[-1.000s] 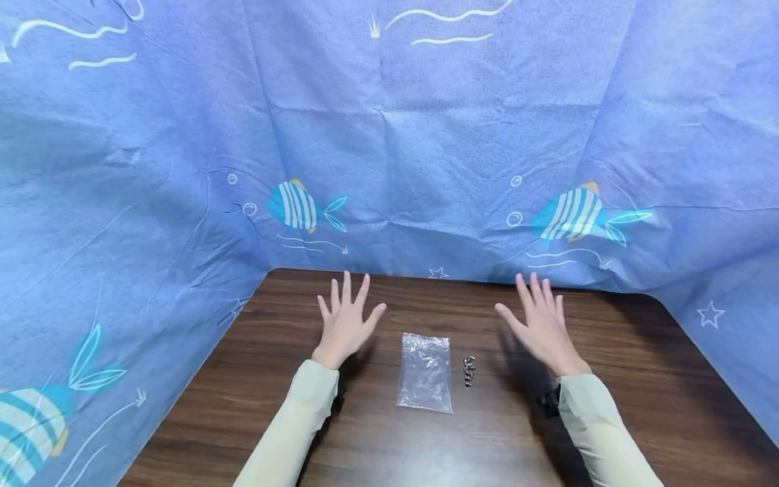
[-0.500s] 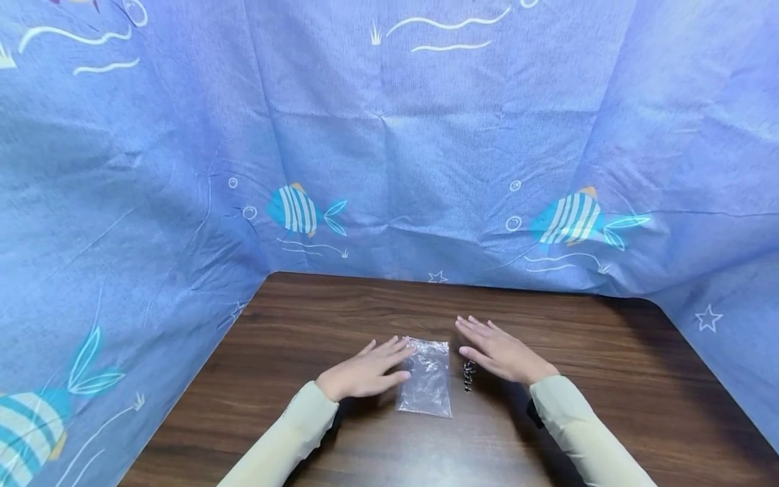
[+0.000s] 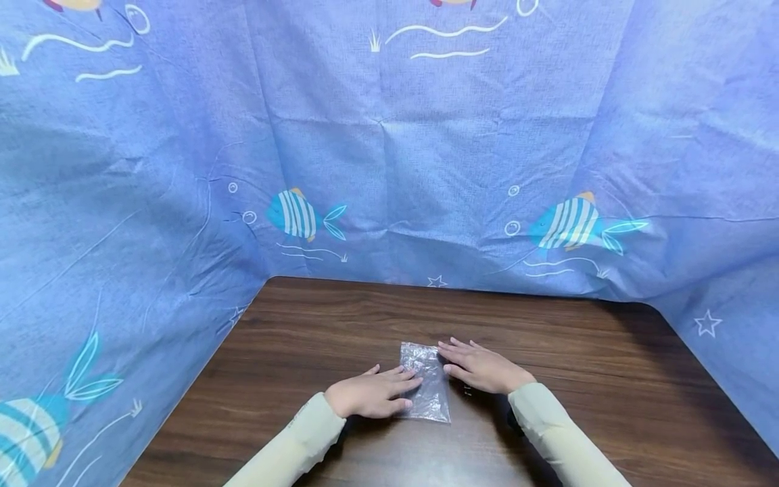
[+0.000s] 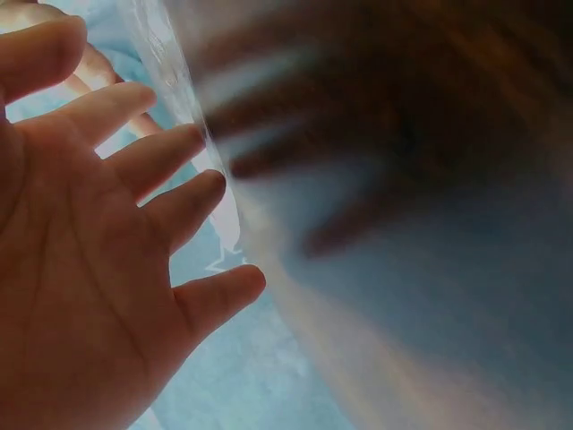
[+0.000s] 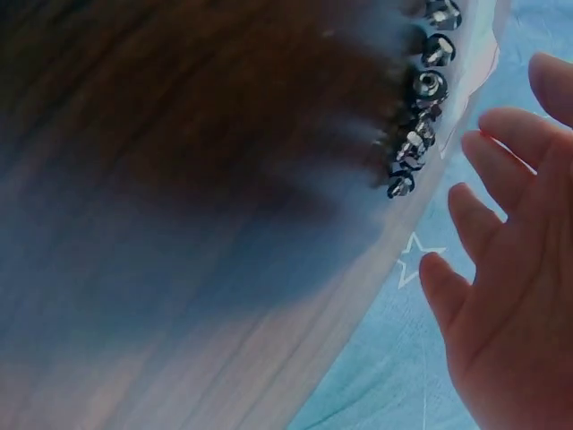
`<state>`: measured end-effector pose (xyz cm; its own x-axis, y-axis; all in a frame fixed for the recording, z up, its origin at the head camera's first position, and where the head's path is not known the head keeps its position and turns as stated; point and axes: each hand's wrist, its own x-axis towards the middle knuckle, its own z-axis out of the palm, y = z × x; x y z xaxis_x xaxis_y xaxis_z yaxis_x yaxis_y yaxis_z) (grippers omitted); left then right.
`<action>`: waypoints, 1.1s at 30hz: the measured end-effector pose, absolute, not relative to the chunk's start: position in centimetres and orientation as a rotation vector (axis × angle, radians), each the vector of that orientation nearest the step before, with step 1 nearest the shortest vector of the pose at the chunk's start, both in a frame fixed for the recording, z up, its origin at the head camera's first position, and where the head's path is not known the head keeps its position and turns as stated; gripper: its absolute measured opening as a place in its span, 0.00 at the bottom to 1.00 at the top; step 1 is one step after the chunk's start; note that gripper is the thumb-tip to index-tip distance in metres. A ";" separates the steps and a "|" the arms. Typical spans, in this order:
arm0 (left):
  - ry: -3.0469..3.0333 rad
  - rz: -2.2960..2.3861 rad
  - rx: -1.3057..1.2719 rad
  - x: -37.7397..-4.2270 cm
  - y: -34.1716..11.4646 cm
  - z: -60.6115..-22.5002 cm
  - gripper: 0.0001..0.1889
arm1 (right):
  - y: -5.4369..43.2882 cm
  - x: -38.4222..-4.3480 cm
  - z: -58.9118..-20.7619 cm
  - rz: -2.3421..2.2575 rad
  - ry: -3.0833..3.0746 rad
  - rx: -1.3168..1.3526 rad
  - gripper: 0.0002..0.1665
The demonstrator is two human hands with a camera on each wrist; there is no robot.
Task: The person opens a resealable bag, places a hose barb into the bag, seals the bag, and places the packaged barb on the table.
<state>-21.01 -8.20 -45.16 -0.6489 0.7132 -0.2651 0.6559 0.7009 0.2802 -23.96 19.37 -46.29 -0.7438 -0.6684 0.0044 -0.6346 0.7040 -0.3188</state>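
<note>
A clear zip-top plastic bag (image 3: pixel 431 400) lies flat on the dark wooden table. My left hand (image 3: pixel 372 393) is over its left side, fingers spread and pointing right; whether they touch the plastic I cannot tell. In the left wrist view, the left palm (image 4: pixel 89 242) faces the table beside the bag's edge (image 4: pixel 166 45). Over a short row of small shiny metal pieces (image 3: pixel 467 390) hovers my right hand (image 3: pixel 483 370), its fingertips near the bag's upper right corner. The right wrist view shows these metal pieces (image 5: pixel 430 85) apart from the right fingers (image 5: pixel 492 157).
The brown table (image 3: pixel 328 311) has rounded far corners. A blue cloth curtain (image 3: pixel 389 155) with printed fish hangs behind it and along both sides. Glare brightens the near part of the tabletop.
Both hands have come inward and nearer the body, from wide apart to above the bag and the metal pieces. The bag and the pieces stay in place on the table.
</note>
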 end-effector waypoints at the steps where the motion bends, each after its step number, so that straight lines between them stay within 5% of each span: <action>1: 2.557 0.227 1.065 -21.0 -8.2 -45.2 0.28 | 19.3 -24.0 -46.3 -0.457 2.790 -1.067 0.31; 33: 2.614 0.308 0.886 -23.7 -8.2 -45.3 0.33 | 19.0 -21.0 -45.8 -0.361 2.820 -1.039 0.32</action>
